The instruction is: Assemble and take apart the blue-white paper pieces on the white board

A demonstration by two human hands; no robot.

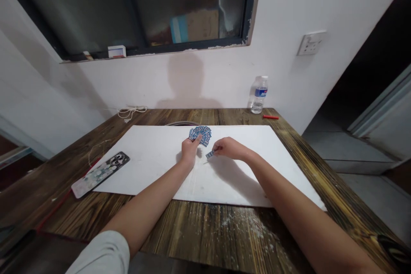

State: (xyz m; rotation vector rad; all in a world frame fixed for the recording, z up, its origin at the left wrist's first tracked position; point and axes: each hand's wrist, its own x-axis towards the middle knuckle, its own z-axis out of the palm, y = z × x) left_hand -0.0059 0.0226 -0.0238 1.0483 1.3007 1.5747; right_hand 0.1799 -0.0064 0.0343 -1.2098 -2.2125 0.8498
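Note:
My left hand grips a fanned stack of small blue-and-white cards above a white board. My right hand pinches a single matching card between its fingertips, just right of the left hand. The two hands are close but apart. Both are held over the middle of the board, and their fingers hide part of the fan.
The board lies on a dark wooden table. A phone in a patterned case lies to the left. At the back stand a water bottle, a red stick and a white cable, against a wall.

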